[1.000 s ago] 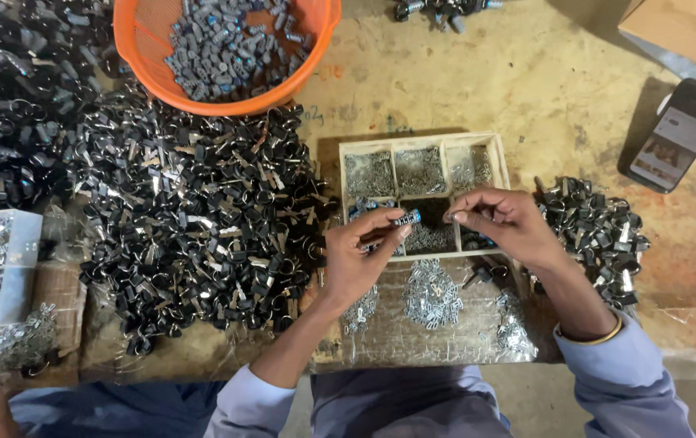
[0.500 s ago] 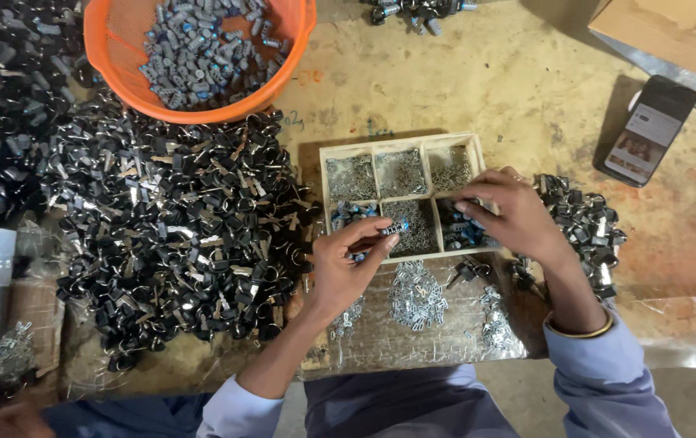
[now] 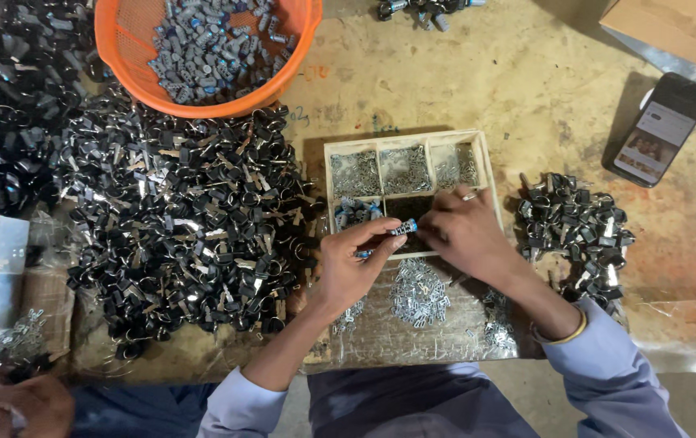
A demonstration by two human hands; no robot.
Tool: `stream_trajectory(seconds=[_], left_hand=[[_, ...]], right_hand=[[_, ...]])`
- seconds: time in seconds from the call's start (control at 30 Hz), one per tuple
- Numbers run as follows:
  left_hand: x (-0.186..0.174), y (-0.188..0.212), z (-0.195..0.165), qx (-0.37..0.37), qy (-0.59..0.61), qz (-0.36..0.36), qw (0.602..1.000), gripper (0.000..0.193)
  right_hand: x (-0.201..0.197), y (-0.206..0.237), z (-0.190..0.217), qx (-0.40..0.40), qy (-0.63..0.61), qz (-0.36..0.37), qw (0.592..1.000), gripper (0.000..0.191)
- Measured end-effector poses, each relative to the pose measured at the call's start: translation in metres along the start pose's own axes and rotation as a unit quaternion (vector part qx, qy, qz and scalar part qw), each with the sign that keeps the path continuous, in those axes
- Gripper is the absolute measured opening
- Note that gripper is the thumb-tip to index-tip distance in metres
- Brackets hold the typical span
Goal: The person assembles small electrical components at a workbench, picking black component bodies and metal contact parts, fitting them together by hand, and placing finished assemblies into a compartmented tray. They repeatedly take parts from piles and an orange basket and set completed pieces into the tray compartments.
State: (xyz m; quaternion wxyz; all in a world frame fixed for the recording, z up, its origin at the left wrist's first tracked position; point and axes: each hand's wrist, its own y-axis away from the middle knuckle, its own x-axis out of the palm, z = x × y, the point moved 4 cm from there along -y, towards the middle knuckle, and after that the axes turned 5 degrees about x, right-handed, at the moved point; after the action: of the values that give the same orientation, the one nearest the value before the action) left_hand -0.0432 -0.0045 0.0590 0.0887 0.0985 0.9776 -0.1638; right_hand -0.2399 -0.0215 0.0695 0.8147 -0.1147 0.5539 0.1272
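Observation:
A small grey and blue metal part (image 3: 403, 228) is pinched between the fingertips of my left hand (image 3: 349, 264), just over the front row of a wooden compartment tray (image 3: 486, 165). From the right, my right hand (image 3: 463, 233) reaches in with its fingertips touching the same part. The tray's back compartments hold tiny silver pieces; a front left compartment holds blue-tipped parts (image 3: 353, 212). Below the tray lies a heap of small silver pieces (image 3: 418, 294) on a clear sheet.
An orange basket (image 3: 121, 57) of grey parts stands at the back left. A big spread of black and silver clips (image 3: 177, 219) covers the left; a smaller pile (image 3: 575, 223) lies right. A phone (image 3: 657, 130) and cardboard box (image 3: 680, 28) sit far right. Another person's hand (image 3: 19, 401) shows bottom left.
My two hands have come closer together over the tray's front row, and both now meet on the small part. The view has shifted slightly.

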Motion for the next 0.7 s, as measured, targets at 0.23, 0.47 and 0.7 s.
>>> stream_trajectory(seconds=[0.23,0.47,0.7], left_hand=[[0.005,0.003,0.013,0.01,-0.028,0.012,0.999,0.027],[0.005,0.006,0.014,-0.013,0.003,-0.001,1.0,0.025],[0.004,0.006,0.011,-0.011,0.003,-0.017,1.0,0.024]], right_hand=[[-0.008,0.003,-0.019,0.025,-0.293,-0.114,0.949,0.013],[0.026,0.009,-0.008,0.048,-0.571,0.008,0.819,0.012],[0.031,0.012,-0.003,0.055,-0.585,0.003,0.809,0.013]])
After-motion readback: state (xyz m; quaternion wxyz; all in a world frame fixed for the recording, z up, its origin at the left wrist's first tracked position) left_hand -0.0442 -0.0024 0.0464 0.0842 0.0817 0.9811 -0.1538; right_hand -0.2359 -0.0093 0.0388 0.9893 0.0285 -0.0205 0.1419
